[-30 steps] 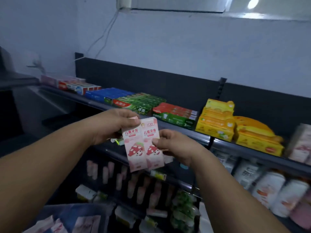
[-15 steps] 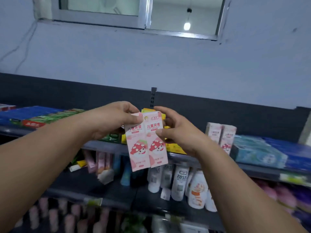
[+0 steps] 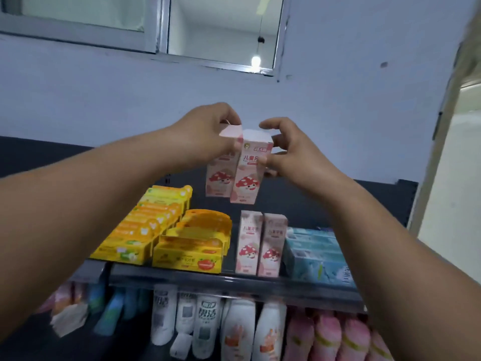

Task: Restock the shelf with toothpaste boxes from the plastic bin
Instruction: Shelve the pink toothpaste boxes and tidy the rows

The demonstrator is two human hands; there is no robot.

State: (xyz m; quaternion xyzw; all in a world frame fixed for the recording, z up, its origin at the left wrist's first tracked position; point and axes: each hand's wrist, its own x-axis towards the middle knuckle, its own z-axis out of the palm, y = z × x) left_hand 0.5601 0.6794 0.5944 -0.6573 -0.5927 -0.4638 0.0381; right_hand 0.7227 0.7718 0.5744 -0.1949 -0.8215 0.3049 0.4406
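Held boxes: two tall pink cardboard toothpaste boxes [image 3: 234, 175] printed with red mushroom cartoons are held upright, side by side, above the back of the dark metal shelf [image 3: 234, 284].
Shelved boxes: two matching pink boxes [image 3: 260, 244] are stood at the shelf's front edge, between yellow cartons [image 3: 161, 230] and pale blue packs [image 3: 316, 256].
Left hand [image 3: 208, 136]: closed on the left box's top.
Right hand [image 3: 289, 149]: fingertips pinched on the right box.

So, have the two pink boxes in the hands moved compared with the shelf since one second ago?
Yes. The held pink boxes went rightward along the shelf and now hang above the two pink boxes standing on it, past the yellow boxes.
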